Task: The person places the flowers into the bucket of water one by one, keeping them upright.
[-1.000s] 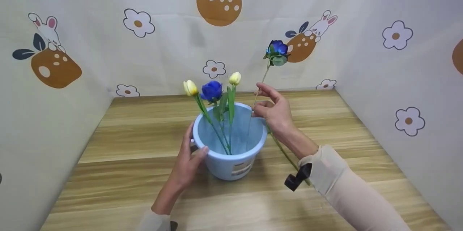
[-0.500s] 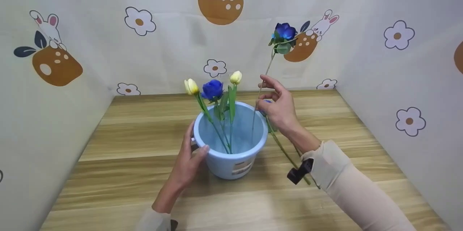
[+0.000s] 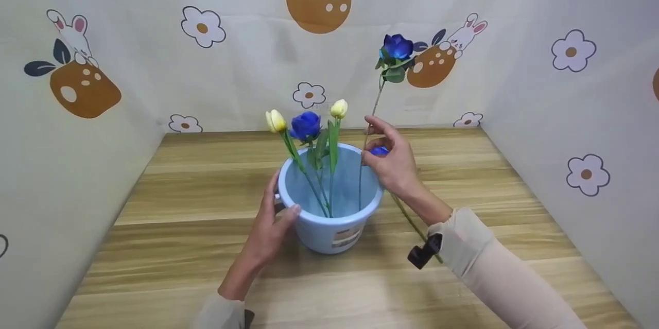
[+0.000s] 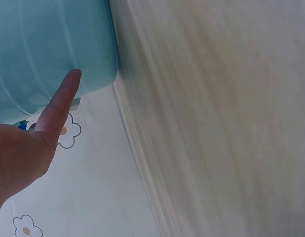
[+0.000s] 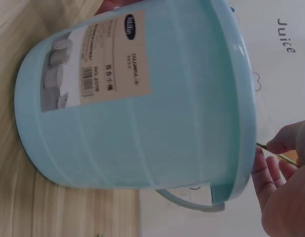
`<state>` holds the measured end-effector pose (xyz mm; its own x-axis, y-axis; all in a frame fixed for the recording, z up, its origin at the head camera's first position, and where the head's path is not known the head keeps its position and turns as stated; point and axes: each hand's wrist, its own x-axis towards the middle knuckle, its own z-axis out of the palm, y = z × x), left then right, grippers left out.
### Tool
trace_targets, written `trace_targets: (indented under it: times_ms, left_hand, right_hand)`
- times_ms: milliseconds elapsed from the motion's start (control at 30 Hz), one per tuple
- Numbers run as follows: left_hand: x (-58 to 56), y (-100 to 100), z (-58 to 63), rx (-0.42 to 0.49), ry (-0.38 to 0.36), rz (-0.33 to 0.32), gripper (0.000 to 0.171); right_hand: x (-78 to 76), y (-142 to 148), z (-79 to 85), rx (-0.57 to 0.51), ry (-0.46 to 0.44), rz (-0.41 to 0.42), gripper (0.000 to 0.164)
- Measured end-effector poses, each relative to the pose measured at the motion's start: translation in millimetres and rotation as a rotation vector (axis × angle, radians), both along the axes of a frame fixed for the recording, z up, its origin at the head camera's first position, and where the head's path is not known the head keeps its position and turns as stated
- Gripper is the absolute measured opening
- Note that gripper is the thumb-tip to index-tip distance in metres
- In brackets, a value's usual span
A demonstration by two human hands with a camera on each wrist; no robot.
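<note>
Blue petals on a thin stem: the raised rose [image 3: 397, 48] is in your right hand [image 3: 399, 164], its stem pinched by thumb and fingers above the right side of the bucket [image 3: 315, 239]. Bloom high, tilted slightly right; the stem runs down past your fingers and over the rim. Its lower end shows inside; whether it touches the bottom, cannot tell.

Your left hand [image 3: 263, 234] rests spread against the bucket's left side, thumb by the near rim. The left wrist view shows a straight finger on the outer wall. It appears to be steadying the bucket, which stands upright on the table [image 3: 165, 252], label [image 3: 347, 236] on the near-right wall.

Inside, left to right: left tulip [image 3: 276, 121], second blue rose [image 3: 306, 125], right tulip [image 3: 339, 108]. All three lean on their own, no hand on them.

Right of the bucket, partly behind your right hand: a blue bloom [image 3: 379, 151], with a green stem [image 3: 412, 221] running toward your sleeve. Probably one flower; the join is hidden.

Progress, as judged: three stems placed, a fourth partway in and not released, at least one lying outside.
</note>
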<state>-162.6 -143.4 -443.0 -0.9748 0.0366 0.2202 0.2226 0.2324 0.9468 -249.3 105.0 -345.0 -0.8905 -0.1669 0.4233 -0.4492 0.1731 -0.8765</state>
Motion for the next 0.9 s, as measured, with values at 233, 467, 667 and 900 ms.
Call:
trace_targets:
  times_ms: [233, 467, 667, 900]
  left_hand:
    - [4.7, 1.0, 10.2, 0.012, -0.056, -0.017, 0.074]
    - [1.8, 1.5, 6.7, 0.007, 0.013, -0.011, 0.072]
    - [-1.7, 0.6, 2.6, 0.008, 0.053, -0.018, 0.072]
    - [4.3, 1.9, 10.6, 0.018, 0.023, -0.024, 0.072]
  right_hand:
    - [9.7, -15.1, -1.8, 0.148, 0.018, 0.042, 0.065]
    - [15.3, -26.4, 1.7, 0.225, 0.027, 0.096, 0.065]
    - [17.6, -34.2, 2.1, 0.244, 0.019, 0.126, 0.068]
    - [23.8, -44.0, 2.1, 0.302, -0.007, 0.184, 0.067]
